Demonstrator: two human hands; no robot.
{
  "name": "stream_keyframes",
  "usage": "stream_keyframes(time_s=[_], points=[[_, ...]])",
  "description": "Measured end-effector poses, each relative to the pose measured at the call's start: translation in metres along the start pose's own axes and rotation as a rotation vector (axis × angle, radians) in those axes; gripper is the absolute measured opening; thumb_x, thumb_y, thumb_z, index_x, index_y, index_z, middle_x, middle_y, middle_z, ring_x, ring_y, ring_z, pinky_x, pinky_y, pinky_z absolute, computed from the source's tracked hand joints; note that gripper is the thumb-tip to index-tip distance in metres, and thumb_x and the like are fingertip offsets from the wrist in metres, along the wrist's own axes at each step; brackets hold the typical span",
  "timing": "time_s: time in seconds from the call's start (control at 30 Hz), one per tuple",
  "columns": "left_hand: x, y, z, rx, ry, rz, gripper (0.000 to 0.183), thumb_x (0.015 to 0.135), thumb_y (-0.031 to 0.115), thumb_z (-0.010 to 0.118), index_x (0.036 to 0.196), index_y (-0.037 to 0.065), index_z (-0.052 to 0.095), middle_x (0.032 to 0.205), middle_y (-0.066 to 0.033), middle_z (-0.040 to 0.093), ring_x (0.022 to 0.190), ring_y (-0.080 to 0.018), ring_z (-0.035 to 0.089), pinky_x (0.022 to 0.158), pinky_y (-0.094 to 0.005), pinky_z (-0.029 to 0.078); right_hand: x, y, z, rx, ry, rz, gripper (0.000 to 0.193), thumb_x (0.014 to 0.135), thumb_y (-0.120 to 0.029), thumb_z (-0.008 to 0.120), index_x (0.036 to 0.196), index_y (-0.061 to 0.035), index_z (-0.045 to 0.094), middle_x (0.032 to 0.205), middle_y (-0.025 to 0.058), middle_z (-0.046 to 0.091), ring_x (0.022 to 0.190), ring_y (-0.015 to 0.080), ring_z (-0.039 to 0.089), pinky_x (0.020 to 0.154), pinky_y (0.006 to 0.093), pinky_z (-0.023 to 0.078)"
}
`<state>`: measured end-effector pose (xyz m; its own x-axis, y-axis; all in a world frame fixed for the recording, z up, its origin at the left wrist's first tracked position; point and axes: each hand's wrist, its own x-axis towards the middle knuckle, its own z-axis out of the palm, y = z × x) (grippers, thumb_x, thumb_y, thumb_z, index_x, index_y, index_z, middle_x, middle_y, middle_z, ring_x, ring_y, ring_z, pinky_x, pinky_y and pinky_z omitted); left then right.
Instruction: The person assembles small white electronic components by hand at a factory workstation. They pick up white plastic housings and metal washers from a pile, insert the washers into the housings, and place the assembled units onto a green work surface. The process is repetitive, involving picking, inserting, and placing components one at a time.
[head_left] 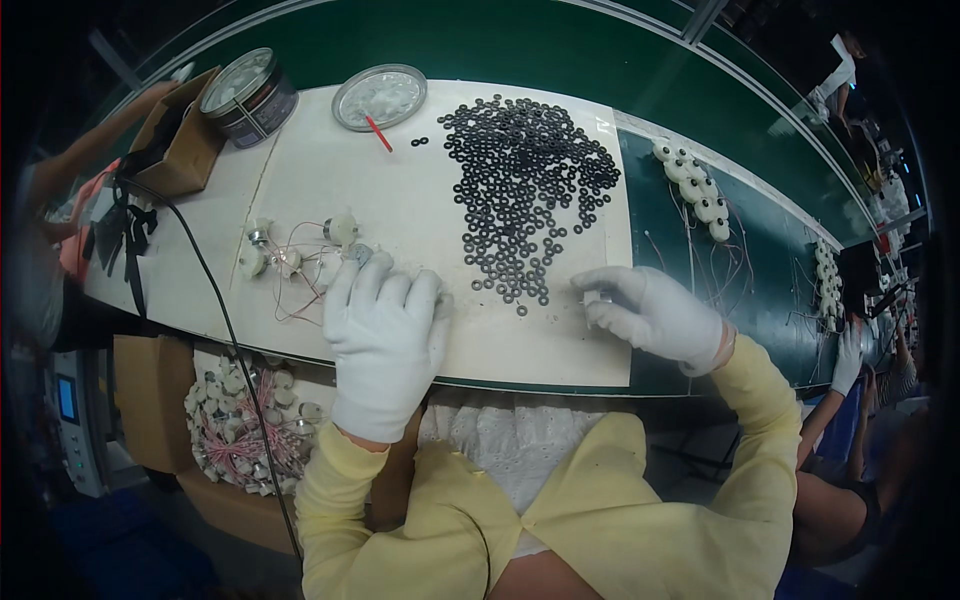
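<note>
My left hand, in a white glove, lies palm down on the pale work board with its fingers stretched forward and slightly bent. Its fingertips reach a small cluster of round cream-coloured parts with thin red and white wires; whatever lies under them is hidden. My right hand, also gloved in white, hovers by the board's right side with thumb and forefinger curled together. Something small and greyish shows between them, too small to name. Between and beyond my hands spreads a large patch of small black rings.
A round clear dish of whitish paste holds a red stick. A tub and a cardboard box stand back left. Below the table edge, another box holds many wired parts. Rows of cream parts lie right; a black cable hangs left.
</note>
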<state>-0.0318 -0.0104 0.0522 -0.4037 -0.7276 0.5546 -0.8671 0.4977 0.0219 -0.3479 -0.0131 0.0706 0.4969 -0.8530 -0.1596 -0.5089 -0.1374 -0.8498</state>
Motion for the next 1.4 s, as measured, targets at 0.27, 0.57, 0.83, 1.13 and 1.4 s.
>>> stream_keyframes(time_s=[0.27,0.57,0.83,1.13,1.4], points=[[-0.030,-0.004,0.022,-0.147,0.166,-0.097,0.029,0.084,0.014,0.076,0.112,0.008,0.068,0.099,-0.0084,0.064,0.105,-0.0328,0.063,0.093,-0.0488,0.049,0.020,-0.003,0.005,0.087,-0.002,0.032,0.029,0.103,-0.013,0.061,0.127,0.0023,0.063,0.092,0.0092,0.074,0.077,0.0146,0.069,0.073,0.0287,0.055],[-0.031,-0.005,0.020,-0.187,0.130,-0.126,0.029,0.087,0.013,0.075,0.115,0.009,0.068,0.103,-0.0084,0.065,0.107,-0.0335,0.064,0.093,-0.0488,0.049,0.037,-0.017,0.014,-0.537,0.071,-0.384,0.029,0.087,-0.013,0.073,0.114,-0.0030,0.067,0.089,0.0107,0.074,0.076,0.0294,0.072,0.068,0.0383,0.056],[-0.030,-0.006,0.020,-0.198,0.145,-0.120,0.028,0.086,0.014,0.076,0.113,0.009,0.069,0.100,-0.0076,0.065,0.104,-0.0325,0.064,0.090,-0.0475,0.050,0.038,-0.029,0.016,-0.828,0.083,-0.385,0.028,0.086,-0.025,0.076,0.107,-0.0064,0.070,0.080,0.0098,0.070,0.071,0.0302,0.070,0.065,0.0410,0.054],[-0.030,-0.006,0.022,-0.164,0.167,-0.109,0.033,0.083,0.015,0.079,0.114,0.009,0.069,0.097,-0.0057,0.065,0.104,-0.0296,0.063,0.091,-0.0460,0.050,0.037,-0.029,0.020,-0.915,0.137,-0.422,0.023,0.087,-0.029,0.075,0.101,-0.0108,0.071,0.073,0.0065,0.065,0.066,0.0271,0.067,0.062,0.0408,0.049],[-0.032,-0.005,0.022,-0.188,0.154,-0.104,0.031,0.088,0.009,0.074,0.118,0.008,0.068,0.105,-0.0086,0.066,0.108,-0.0328,0.063,0.093,-0.0478,0.049,0.012,-0.048,0.005,-1.136,-0.123,-0.383,0.012,0.082,-0.018,0.068,0.083,-0.0096,0.060,0.065,0.0032,0.058,0.059,0.0241,0.060,0.060,0.0395,0.042]])
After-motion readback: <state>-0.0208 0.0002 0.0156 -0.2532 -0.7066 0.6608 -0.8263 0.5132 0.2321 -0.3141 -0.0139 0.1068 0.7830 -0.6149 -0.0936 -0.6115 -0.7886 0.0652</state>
